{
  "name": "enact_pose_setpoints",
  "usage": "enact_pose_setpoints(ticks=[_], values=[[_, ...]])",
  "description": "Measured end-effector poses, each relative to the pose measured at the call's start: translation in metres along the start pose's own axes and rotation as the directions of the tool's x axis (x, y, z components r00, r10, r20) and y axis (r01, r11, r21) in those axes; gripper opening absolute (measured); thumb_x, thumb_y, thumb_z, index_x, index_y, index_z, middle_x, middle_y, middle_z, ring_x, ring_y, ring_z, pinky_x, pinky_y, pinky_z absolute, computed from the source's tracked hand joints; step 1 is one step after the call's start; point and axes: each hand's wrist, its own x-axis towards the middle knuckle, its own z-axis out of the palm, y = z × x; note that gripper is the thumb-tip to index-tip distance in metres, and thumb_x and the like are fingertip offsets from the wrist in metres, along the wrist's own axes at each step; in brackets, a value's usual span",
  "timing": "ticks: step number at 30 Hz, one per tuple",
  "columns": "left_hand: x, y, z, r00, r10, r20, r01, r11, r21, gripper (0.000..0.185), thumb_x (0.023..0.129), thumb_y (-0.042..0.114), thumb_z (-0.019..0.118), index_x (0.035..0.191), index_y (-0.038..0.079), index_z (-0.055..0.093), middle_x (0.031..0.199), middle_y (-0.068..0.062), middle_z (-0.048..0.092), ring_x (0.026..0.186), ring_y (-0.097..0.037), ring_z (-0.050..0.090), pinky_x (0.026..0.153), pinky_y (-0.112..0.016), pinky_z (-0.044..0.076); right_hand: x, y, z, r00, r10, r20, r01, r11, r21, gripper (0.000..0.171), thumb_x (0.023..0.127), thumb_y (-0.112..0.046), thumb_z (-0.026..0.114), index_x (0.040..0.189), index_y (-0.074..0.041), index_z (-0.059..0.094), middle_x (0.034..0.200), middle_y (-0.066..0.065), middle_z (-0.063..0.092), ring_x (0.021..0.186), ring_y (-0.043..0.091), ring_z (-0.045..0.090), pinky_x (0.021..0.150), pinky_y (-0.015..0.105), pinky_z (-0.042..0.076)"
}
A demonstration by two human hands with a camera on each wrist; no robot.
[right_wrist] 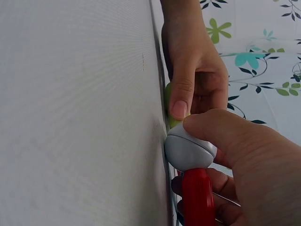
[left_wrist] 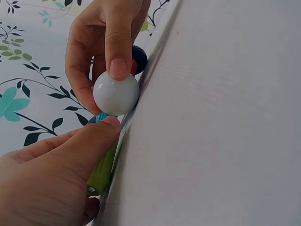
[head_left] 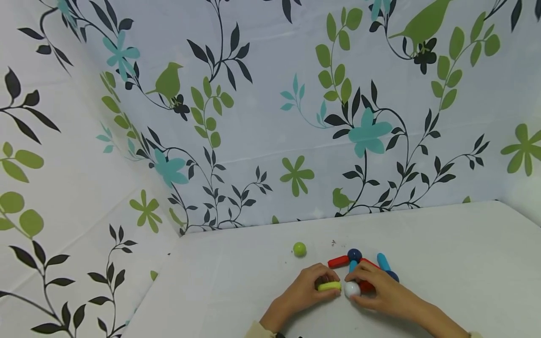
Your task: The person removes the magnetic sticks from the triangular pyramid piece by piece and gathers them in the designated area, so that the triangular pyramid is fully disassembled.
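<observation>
My left hand (head_left: 306, 287) pinches a short yellow-green rod (head_left: 329, 286) between thumb and fingers, low over the white table. My right hand (head_left: 386, 292) grips a glossy white ball (head_left: 352, 289), its thumb pressing on the ball in both wrist views. A red rod (right_wrist: 197, 195) joins the white ball in the right wrist view. One end of the yellow-green rod points at the ball, and the fingertips of both hands come close together there. Behind the right hand, a dark blue ball (head_left: 354, 255) has a red rod (head_left: 338, 262) and a light blue rod (head_left: 352, 266) meeting it.
A lime green ball (head_left: 299, 249) lies by itself farther back on the table (head_left: 236, 272). Right of the red rods, a light blue rod (head_left: 383, 262) runs to a second dark blue ball (head_left: 393, 276). A leaf-and-bird patterned cloth (head_left: 262, 126) hangs behind the table.
</observation>
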Motion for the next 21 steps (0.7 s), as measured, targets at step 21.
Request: enact_pose_setpoints(ticks=[21], values=[[0.001, -0.001, -0.016, 0.993, 0.002, -0.118, 0.017, 0.987, 0.158, 0.02, 0.088, 0.02, 0.074, 0.106, 0.014, 0.069, 0.096, 0.006, 0.065, 0.087, 0.003, 0.056, 0.078, -0.015, 0.049, 0.001, 0.001, -0.002, 0.999, 0.029, 0.024, -0.029, 1.0, 0.0, 0.027, 0.089, -0.035, 0.071, 0.11, -0.019, 0.067, 0.102, -0.012, 0.05, 0.091, 0.003, 0.047, 0.078, 0.021, 0.049]])
